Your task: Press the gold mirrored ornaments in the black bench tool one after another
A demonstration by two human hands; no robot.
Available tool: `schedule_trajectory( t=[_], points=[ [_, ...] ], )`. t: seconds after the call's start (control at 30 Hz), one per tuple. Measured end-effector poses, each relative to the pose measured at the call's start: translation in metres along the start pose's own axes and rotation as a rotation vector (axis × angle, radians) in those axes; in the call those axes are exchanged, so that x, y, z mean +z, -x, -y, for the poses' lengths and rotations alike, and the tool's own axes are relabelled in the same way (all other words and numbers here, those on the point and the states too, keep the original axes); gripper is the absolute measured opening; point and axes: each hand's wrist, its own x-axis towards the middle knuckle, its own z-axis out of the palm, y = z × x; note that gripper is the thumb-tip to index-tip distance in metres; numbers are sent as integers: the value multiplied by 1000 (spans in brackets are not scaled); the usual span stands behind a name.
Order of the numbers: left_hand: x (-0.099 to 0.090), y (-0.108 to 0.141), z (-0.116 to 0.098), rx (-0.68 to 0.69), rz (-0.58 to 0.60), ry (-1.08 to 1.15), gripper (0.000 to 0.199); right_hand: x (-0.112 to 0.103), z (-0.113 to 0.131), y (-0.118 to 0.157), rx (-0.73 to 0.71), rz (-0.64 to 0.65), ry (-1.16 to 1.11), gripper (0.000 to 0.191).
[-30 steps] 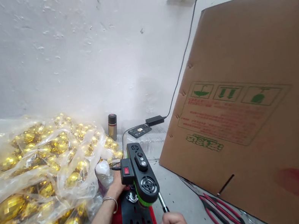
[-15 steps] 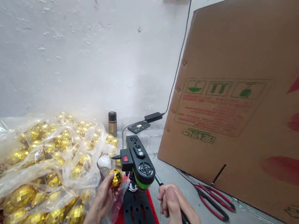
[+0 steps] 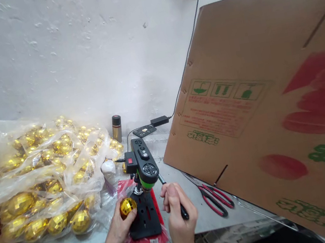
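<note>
Our left hand [image 3: 118,225] has moved down the frame since the earlier view, thumb and fingers pinching a gold ball [image 3: 128,206]. We note, right, a carton [image 3: 232,54], its red and green print [image 3: 212,108] too blurred to read; lower centre, a black press [image 3: 145,158], our right hand [image 3: 177,204] wrapped around its lever [image 3: 184,212].

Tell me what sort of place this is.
Most likely a small workshop or packing area: a black bench machine stands at the worktop, gold faceted balls lie heaped in clear plastic, and large printed cardboard fills the right side.
</note>
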Motion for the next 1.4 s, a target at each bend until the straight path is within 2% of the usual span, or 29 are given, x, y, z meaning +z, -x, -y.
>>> schedule_trajectory(
  t=[0.1,0.23,0.37,0.67,0.77,1.0,1.17,1.4],
  points=[
    [6,-2,-4,21,-30,-99,62,-1,1,1,-9,7,16,42],
    [8,2,-23,112,71,-231,60,-2,1,2,-17,5,33,42],
    [7,2,-40,95,169,-346,50,-2,0,3,-11,12,38,42],
    [9,-19,-54,93,293,-562,26,-4,-3,5,-39,42,34,39],
    [15,-20,-50,86,266,-600,28,-5,-3,5,-56,46,27,40],
    [31,-10,-18,264,61,-499,39,-5,-2,4,-89,55,16,38],
    [34,-9,-9,295,41,-467,36,-7,-11,10,-111,58,34,34],
    [34,-7,-11,296,48,-457,32,-7,-33,27,-191,13,5,37]
  ],
)
